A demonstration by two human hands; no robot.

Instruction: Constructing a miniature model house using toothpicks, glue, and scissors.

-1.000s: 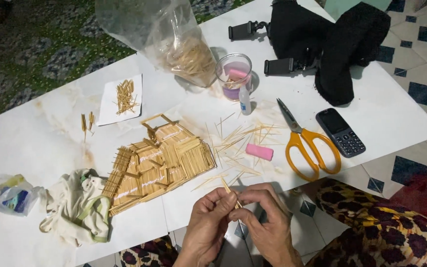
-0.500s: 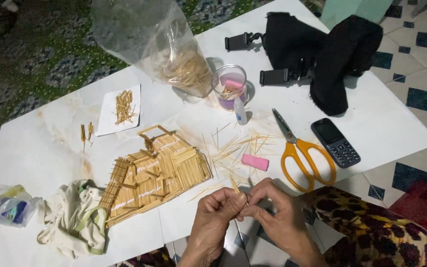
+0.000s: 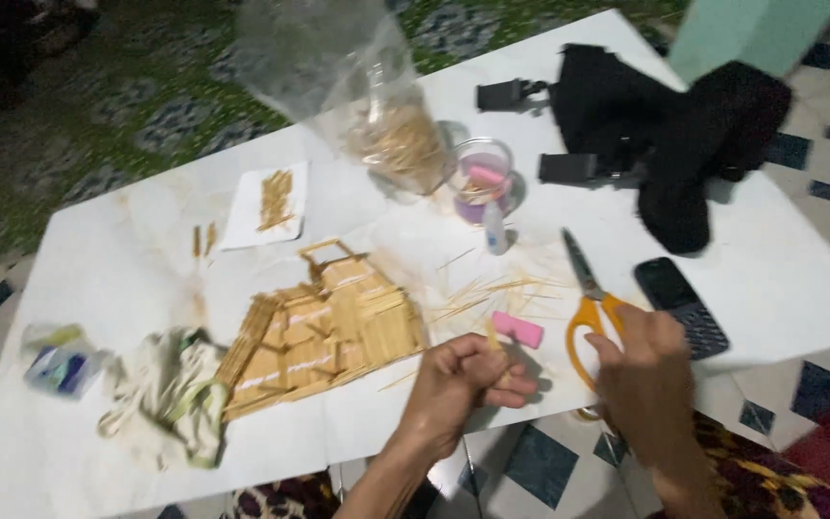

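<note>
1. The left hand (image 3: 458, 380) is clenched around a thin wooden stick (image 3: 493, 335), whose tip is seen poking up above the fingers, at the near edge of the white tabletop (image 3: 127, 279).
2. The right hand (image 3: 641, 370) is laid over the orange handles of the scissors (image 3: 588, 298); it is blurred, so it cannot be told whether the handles are gripped.
3. The scissors are found on the tabletop with the blades pointing away from the person, beside a dark phone (image 3: 681, 306).
4. A pink eraser (image 3: 517, 329) is seen between the two hands, next to loose sticks (image 3: 492, 288).
5. A flat model built of sticks (image 3: 324, 332) is placed left of the left hand, with a crumpled cloth (image 3: 170, 399) beyond it.
6. A clear bag of sticks (image 3: 386, 125), a small cup (image 3: 484, 178) and a black bag (image 3: 670, 144) are set at the far side.
</note>
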